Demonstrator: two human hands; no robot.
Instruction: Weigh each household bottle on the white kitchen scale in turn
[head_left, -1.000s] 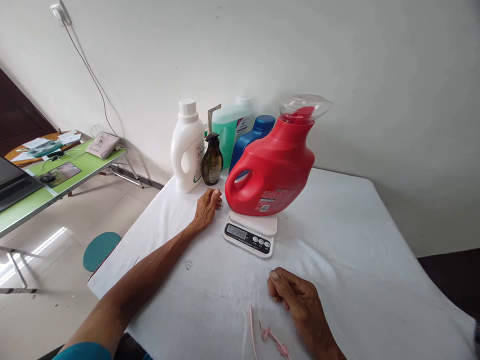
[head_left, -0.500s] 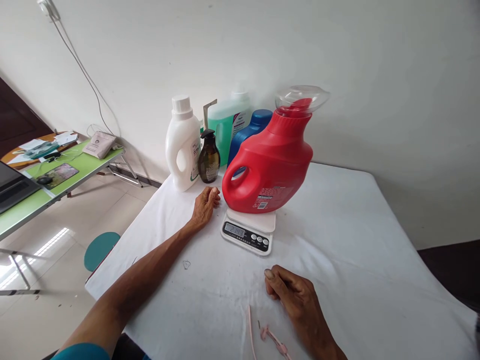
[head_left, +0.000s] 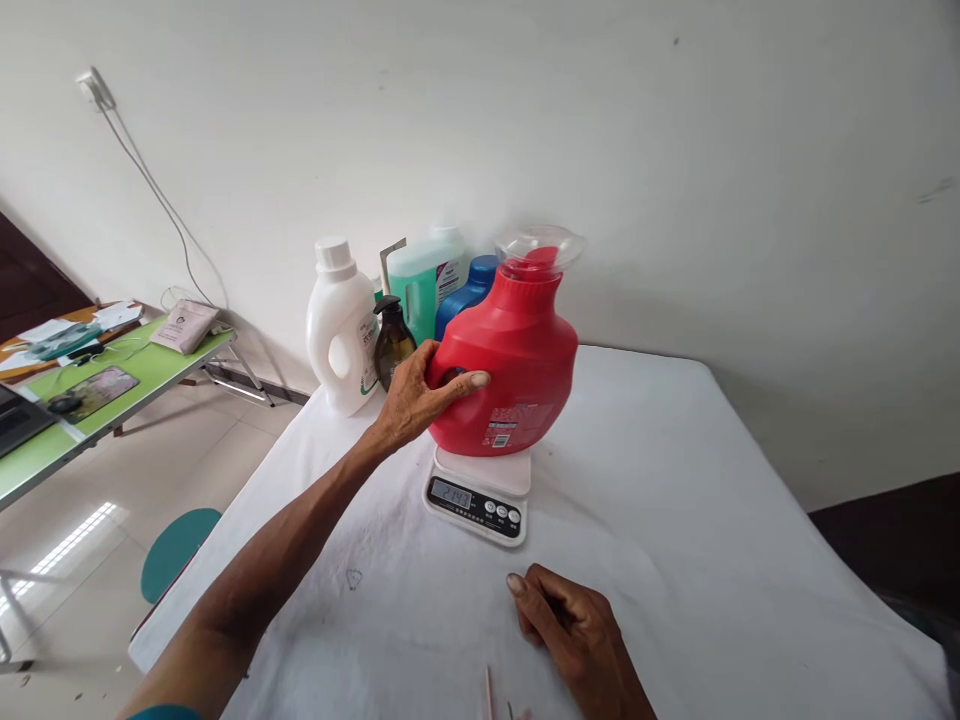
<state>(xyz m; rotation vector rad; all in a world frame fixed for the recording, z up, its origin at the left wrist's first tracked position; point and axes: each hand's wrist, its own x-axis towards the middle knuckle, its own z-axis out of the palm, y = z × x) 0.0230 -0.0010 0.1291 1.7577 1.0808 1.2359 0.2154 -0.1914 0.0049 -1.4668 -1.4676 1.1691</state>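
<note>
A big red detergent jug point(head_left: 517, 360) stands slightly tilted on a white digital kitchen scale point(head_left: 475, 512), whose display has digits lit. A clear plastic cap-like piece point(head_left: 536, 250) sits over the jug's red top. My left hand point(head_left: 420, 390) grips the jug's handle on its left side, the thumb lying across the front and the fingers behind, partly hidden. My right hand point(head_left: 566, 620) rests on the white tablecloth, front of the scale, its fingers curled into a loose fist; nothing shows in it.
Behind the jug stand a white bottle point(head_left: 341, 330), a dark pump bottle point(head_left: 391, 345), a green jug point(head_left: 424, 275) and a blue bottle point(head_left: 469, 292). A pink cord point(head_left: 490, 690) lies at the near edge. A green desk point(head_left: 154, 350) and a teal stool point(head_left: 176, 550) are left.
My left hand has moved up from the cloth beside the jug and closed around its handle. My right hand keeps its curled pose. The camera view has shifted.
</note>
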